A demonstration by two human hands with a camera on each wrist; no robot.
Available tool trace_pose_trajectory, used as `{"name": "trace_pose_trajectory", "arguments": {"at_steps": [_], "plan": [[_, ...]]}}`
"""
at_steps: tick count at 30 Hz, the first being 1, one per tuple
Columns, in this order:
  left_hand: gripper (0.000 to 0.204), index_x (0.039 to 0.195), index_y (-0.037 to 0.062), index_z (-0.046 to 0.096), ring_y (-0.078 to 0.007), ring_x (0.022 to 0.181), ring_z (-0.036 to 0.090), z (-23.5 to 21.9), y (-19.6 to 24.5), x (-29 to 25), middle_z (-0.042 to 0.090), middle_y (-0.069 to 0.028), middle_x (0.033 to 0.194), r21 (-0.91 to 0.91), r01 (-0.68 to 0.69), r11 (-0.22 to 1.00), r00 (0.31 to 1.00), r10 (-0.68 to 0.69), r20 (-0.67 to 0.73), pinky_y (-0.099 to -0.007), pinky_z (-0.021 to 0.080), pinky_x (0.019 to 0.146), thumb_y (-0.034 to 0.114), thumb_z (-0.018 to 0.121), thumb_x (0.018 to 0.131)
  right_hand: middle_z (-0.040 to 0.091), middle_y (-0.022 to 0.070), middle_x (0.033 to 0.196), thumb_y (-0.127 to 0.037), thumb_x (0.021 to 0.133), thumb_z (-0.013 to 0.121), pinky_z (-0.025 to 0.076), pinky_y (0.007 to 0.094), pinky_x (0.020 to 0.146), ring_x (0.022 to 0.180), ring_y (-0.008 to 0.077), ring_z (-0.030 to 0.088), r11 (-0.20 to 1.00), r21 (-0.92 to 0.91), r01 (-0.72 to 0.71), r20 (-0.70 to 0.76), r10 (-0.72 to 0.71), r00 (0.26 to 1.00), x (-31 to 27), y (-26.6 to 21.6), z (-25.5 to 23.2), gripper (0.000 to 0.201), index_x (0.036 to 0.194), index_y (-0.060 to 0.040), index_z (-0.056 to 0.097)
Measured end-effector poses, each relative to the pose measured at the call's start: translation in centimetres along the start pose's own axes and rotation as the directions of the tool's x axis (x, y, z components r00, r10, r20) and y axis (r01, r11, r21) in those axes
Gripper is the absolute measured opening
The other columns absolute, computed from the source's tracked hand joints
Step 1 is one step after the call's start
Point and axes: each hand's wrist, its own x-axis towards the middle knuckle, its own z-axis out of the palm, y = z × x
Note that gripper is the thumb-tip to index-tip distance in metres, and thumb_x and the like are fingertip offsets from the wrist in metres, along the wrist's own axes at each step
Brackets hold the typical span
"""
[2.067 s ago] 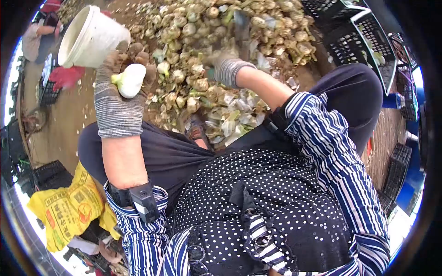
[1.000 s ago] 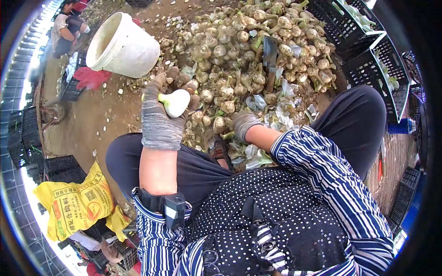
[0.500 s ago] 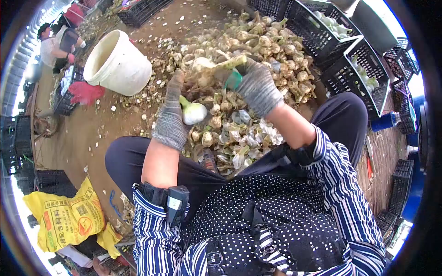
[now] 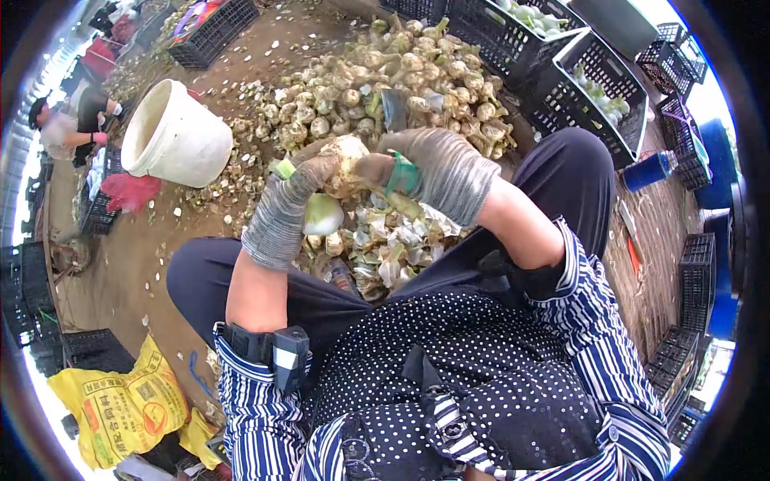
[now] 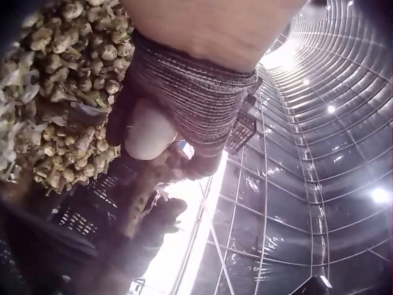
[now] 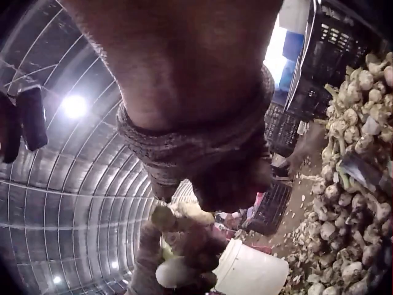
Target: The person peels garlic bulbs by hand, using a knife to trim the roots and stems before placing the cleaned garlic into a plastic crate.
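Observation:
My gloved left hand [image 4: 289, 196] holds a peeled white garlic bulb [image 4: 323, 215] against its palm, a green stem end [image 4: 283, 168] poking out beside it. Its fingers also touch an unpeeled garlic bulb [image 4: 346, 163] with dirty, papery skin. The gloved right hand [image 4: 445, 168], a green band [image 4: 403, 174] round its thumb, grips this unpeeled bulb from the other side, and the thick stem [image 4: 407, 207] slants down below the thumb. In the left wrist view the peeled bulb [image 5: 149, 132] shows under the palm. The right wrist view is dark around the fingers.
Beyond the hands lies a heap of unpeeled garlic [image 4: 361, 80], a dark flat blade [image 4: 393, 111] standing up in it. A white bucket [image 4: 180, 140] is at left, black crates [image 4: 593, 96] at right. Loose skins [image 4: 401, 244] lie between the legs. Another person [image 4: 68, 132] sits far left.
The right hand went down to the heap, came up with an unpeeled garlic bulb by its stem and brought it to the left hand. The left hand has kept the peeled bulb throughout.

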Motion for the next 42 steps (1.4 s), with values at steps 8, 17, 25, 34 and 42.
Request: {"name": "trace_pose_trajectory", "arguments": {"at_steps": [8,17,25,34,42], "plan": [[0.053,0.113,-0.0035,0.055,-0.0155,0.089,0.061,-0.9,-0.9,0.8,0.063,-0.0108,0.100,-0.117,0.148,0.982,0.983,-0.133,0.124,-0.0278,0.050,0.077,0.026,0.070,0.072,0.061,0.0204,0.074,-0.034,0.088,0.053,0.048,0.0389,0.062,0.071,0.0361,0.060,0.969,0.242,0.040,0.034,-0.050,0.998,-0.5,1.0,0.5,0.031,0.091,-0.0039,0.061],[0.063,0.117,-0.0040,0.051,-0.0205,0.095,0.060,0.0,-0.9,0.5,0.059,-0.0126,0.108,-0.333,0.153,0.930,0.982,-0.106,0.155,-0.0322,0.050,0.084,0.026,0.072,0.066,0.064,0.0030,0.091,-0.025,0.089,0.053,0.049,0.0259,0.070,0.080,0.0108,0.060,0.378,0.880,-0.289,0.272,0.099,0.957,-0.7,3.5,2.5,0.026,0.106,-0.0059,0.059],[0.060,0.124,0.0011,0.047,-0.0168,0.099,0.056,-0.5,-1.5,1.3,0.055,-0.0112,0.113,0.028,-0.214,0.976,0.968,0.208,0.141,-0.0302,0.047,0.085,0.020,0.071,0.072,0.064,0.0054,0.094,-0.021,0.085,0.061,0.051,0.0271,0.067,0.078,0.0128,0.061,0.241,0.908,-0.341,0.328,0.093,0.940,-0.3,2.9,4.0,0.029,0.109,-0.0057,0.060],[0.049,0.112,0.0002,0.054,-0.0093,0.077,0.058,0.0,-0.4,0.4,0.062,-0.0050,0.092,0.258,0.114,0.959,0.993,-0.106,-0.044,-0.0228,0.049,0.066,0.022,0.074,0.073,0.064,0.0181,0.085,-0.025,0.083,0.059,0.049,0.0390,0.071,0.081,0.0340,0.062,0.959,0.284,-0.025,-0.113,0.059,0.992,-0.4,2.2,2.5,0.029,0.108,-0.0099,0.060],[0.054,0.115,0.0091,0.055,-0.0157,0.093,0.060,0.7,-0.2,-0.2,0.063,-0.0094,0.100,0.671,-0.393,0.629,0.919,0.294,0.263,-0.0299,0.049,0.080,0.012,0.074,0.065,0.064,0.0049,0.071,-0.033,0.082,0.063,0.046,0.0300,0.060,0.062,0.0135,0.055,0.326,0.836,-0.441,0.332,0.339,0.880,-0.4,4.3,3.9,0.034,0.093,-0.0012,0.066]]}}
